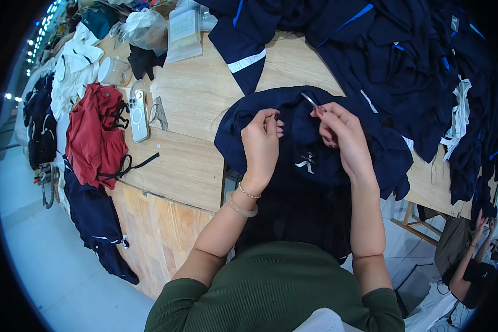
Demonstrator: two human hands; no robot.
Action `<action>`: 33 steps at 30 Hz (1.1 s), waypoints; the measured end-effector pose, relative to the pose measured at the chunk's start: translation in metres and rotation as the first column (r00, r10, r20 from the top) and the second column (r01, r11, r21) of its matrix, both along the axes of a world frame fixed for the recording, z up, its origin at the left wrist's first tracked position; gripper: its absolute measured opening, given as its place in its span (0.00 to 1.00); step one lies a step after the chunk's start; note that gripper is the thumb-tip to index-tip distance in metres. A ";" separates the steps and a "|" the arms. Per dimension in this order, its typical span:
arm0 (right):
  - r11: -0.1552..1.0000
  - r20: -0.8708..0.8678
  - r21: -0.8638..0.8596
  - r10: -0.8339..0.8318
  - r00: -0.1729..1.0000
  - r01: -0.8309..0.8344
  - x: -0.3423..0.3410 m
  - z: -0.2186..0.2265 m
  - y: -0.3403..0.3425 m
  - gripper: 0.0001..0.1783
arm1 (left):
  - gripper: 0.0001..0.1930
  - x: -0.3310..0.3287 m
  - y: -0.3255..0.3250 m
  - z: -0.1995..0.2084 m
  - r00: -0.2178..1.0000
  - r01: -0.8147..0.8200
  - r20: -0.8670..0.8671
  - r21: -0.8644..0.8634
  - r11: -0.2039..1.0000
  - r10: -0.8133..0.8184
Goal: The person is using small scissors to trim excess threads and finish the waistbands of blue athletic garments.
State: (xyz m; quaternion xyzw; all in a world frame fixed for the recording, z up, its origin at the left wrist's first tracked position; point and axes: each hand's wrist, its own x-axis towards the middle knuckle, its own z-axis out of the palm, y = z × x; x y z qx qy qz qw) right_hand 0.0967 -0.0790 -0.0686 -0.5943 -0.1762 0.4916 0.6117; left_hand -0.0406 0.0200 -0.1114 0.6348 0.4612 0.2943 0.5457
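Observation:
A dark navy garment [315,166] with a neck label lies bunched before me, partly on the table and partly over my lap. My right hand [340,133] is closed around small silver thread snips [309,99], whose pointed metal end sticks out up and to the left; the rest is hidden in the fingers. Over the left part of the garment, my left hand [263,135] is closed in a pinch, thumb against fingertips. What it grips, if anything, is too small to make out. The two hands are a short way apart.
A large pile of navy garments [382,72] covers the table's far right. On the left are a red garment [94,133], a phone [139,119], a white tub [113,72] and plastic bags [146,29]. Another person [470,271] is at the right edge.

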 end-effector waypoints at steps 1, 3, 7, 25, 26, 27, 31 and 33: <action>0.998 0.043 -0.013 0.054 0.998 -0.053 -0.001 0.000 0.000 0.14 | 0.07 -0.001 0.001 0.000 1.000 0.018 -0.021 -0.002 1.000 -0.018; 0.992 0.056 -0.035 0.120 0.991 -0.119 -0.006 0.000 0.003 0.13 | 0.09 -0.002 0.000 0.000 0.998 0.038 -0.041 -0.007 0.999 -0.038; 0.982 0.079 -0.018 0.187 0.979 -0.186 -0.014 -0.011 0.015 0.14 | 0.09 -0.002 -0.001 0.003 0.999 0.048 -0.020 -0.011 0.999 -0.048; 0.993 0.037 0.009 0.120 0.992 -0.120 -0.017 -0.016 0.013 0.15 | 0.10 0.003 0.002 0.007 0.998 0.065 0.001 -0.106 0.992 -0.066; 0.993 0.037 0.009 0.121 0.992 -0.122 -0.016 -0.014 0.012 0.15 | 0.10 0.002 0.004 0.006 0.997 0.077 0.006 -0.090 0.993 -0.077; 0.990 0.109 -0.028 0.137 0.985 -0.135 -0.014 -0.010 0.011 0.14 | 0.10 0.002 0.003 0.005 0.997 0.076 0.006 -0.090 0.993 -0.075; 0.995 0.176 -0.033 0.095 0.980 -0.091 -0.004 -0.003 0.008 0.13 | 0.09 0.000 0.001 0.008 0.998 0.052 -0.042 -0.103 0.993 -0.056; 0.995 0.171 -0.039 0.098 0.980 -0.093 -0.004 -0.004 0.011 0.13 | 0.09 0.001 0.001 0.008 0.997 0.055 -0.054 -0.114 0.992 -0.061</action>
